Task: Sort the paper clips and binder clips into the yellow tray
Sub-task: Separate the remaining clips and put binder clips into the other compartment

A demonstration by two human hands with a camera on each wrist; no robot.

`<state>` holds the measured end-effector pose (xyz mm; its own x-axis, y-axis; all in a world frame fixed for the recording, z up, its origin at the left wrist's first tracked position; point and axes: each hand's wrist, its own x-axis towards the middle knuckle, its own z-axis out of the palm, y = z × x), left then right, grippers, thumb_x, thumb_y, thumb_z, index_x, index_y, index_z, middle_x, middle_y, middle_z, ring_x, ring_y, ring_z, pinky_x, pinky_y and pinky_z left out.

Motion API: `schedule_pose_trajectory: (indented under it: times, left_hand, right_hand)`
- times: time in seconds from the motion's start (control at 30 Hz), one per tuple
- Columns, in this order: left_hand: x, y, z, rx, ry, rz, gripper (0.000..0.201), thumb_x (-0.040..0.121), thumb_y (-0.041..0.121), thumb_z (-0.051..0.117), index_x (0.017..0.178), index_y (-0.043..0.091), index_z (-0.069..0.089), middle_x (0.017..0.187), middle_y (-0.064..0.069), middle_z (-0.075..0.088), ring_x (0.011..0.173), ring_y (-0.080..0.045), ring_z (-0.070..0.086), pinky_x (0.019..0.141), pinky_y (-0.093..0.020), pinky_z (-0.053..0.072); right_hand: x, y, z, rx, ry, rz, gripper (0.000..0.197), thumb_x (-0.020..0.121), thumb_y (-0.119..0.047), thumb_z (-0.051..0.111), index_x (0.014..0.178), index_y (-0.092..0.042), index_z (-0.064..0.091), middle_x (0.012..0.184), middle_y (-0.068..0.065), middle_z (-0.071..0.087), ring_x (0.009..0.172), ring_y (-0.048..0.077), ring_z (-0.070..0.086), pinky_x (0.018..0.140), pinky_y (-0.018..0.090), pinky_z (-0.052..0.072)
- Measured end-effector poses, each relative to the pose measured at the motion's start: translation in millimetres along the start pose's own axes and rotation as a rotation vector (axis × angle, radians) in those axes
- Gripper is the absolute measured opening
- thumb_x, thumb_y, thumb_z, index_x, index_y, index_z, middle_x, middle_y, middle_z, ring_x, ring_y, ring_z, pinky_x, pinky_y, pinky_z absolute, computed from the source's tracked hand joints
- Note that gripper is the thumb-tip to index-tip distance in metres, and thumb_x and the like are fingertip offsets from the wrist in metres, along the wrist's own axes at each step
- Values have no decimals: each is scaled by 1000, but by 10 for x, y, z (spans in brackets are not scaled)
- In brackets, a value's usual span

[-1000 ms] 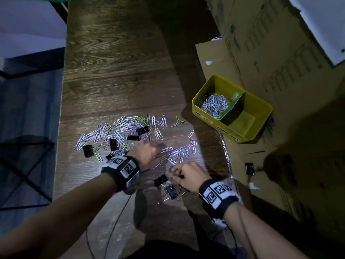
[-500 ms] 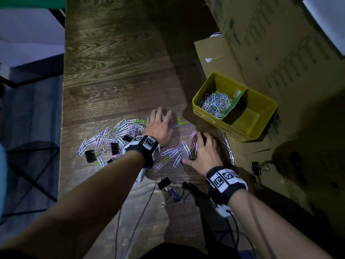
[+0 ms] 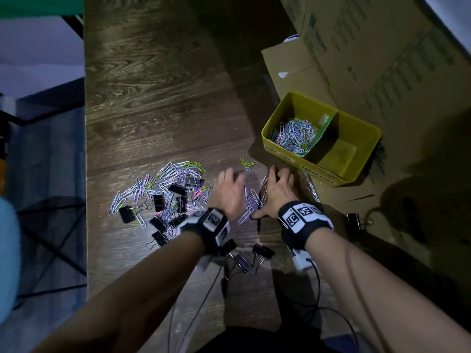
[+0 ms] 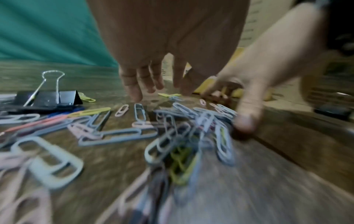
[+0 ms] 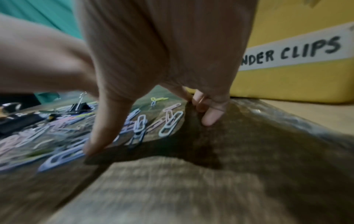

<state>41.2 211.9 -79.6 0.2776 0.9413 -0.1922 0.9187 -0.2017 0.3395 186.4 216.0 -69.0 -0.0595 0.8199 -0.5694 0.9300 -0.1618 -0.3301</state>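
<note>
- While both hands sit palm-down at the centre of the head view, the left hand [image 3: 230,193] has its fingers spread and relaxed over the dark wood-grain desk [image 3: 158,98], holding nothing.
- The right hand [image 3: 277,192] lies just beside it with straight fingers and thumb tip touching the desk, a small cluster of pastel paper clips [image 3: 251,202] lying between the two hands.
- A larger scatter of pastel paper clips [image 3: 163,182] mixed with black binder clips [image 3: 159,202] lies left of centre.
- More black binder clips [image 3: 262,250] lie below the wrists.
- The yellow plastic two-compartment tray [image 3: 362,164] stands at right of centre on brown cardboard [image 3: 382,72]; its left compartment holds paper clips, and nothing shows in its right one.
</note>
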Motion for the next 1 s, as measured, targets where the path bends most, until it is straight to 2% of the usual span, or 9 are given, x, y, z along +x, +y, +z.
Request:
schedule_pose_trajectory:
  times: [0.1, 0.2, 0.33, 0.4, 0.53, 0.6, 0.7, 0.9, 1.0]
  left_hand:
    - [312, -14, -114, 76, -101, -78, 62, 87, 36, 49, 143, 27, 24, 143, -13, 28, 125, -34, 32, 94, -52, 41]
    - [397, -64, -69, 173, -245, -43, 65, 90, 52, 43, 145, 33, 15, 154, -3, 15, 138, -33, 16, 107, -56, 28]
    - [142, -108, -33, 232, -255, 96, 58, 91, 53, 39, 141, 26, 27, 147, 0, 26, 133, -29, 24, 102, -52, 35]
    - [-27, -176, -49, 230, -239, 139, 59, 89, 59, 38, 139, 30, 29, 145, 1, 30, 129, -28, 29, 102, -49, 34]
    - [-266, -276, -78, 264, -245, -14, 81, 77, 75, 40, 144, 40, 10, 152, -5, 17, 134, -36, 22, 107, -54, 28]
    - [-303, -267, -91, 279, -263, -65, 83, 76, 72, 47, 144, 41, 10, 151, -6, 18, 133, -37, 23, 104, -53, 31]
    - [-311, -193, -112, 263, -248, -89, 75, 79, 58, 59, 142, 38, 23, 144, -7, 29, 127, -33, 31, 101, -48, 35]
    - [-313, -151, -118, -115, -209, -58, 41, 82, 15, 66, 122, 15, 59, 126, -11, 50, 113, -31, 50, 97, -36, 39]
    - [-318, -151, -162, -218, -164, -31, 32, 81, 7, 65, 112, 11, 66, 117, -12, 63, 107, -28, 59, 93, -29, 40]
  right_hand:
    - [-103, 4, 41, 6, -36, -8, 139, 47, -43, 90, 146, -2, 2, 141, 17, 15, 132, 35, 17, 110, 42, 27]
    - [-200, -6, 31, -6, -68, -92, 132, 51, -46, 88, 146, -1, 8, 139, 16, 18, 131, 33, 19, 110, 40, 27]
    - [-237, 16, 62, 10, -16, -107, 133, 53, -45, 87, 147, -5, 1, 142, 15, 14, 133, 30, 16, 110, 38, 26]
    - [-221, -8, 83, 6, 18, -83, 135, 54, -46, 87, 147, -6, -3, 143, 14, 14, 134, 31, 16, 110, 41, 27]
    - [-208, -152, 147, -52, 60, -137, 122, 59, -50, 83, 147, -7, 11, 137, 14, 23, 126, 29, 26, 103, 39, 35]
    - [-217, -223, 173, -83, 55, -156, 110, 62, -45, 82, 145, -8, 21, 136, 15, 26, 126, 30, 28, 105, 39, 33]
    - [-228, -262, 205, -119, 45, -179, 97, 65, -38, 82, 142, -12, 30, 133, 14, 33, 124, 32, 37, 104, 40, 34]
    - [-243, -281, 227, -27, 1, -199, 54, 80, -14, 71, 129, -12, 49, 131, 14, 43, 113, 35, 55, 95, 41, 46]
    - [-244, -271, 240, -39, 24, -211, 43, 84, -13, 65, 126, -10, 55, 128, 16, 48, 110, 35, 56, 93, 39, 48]
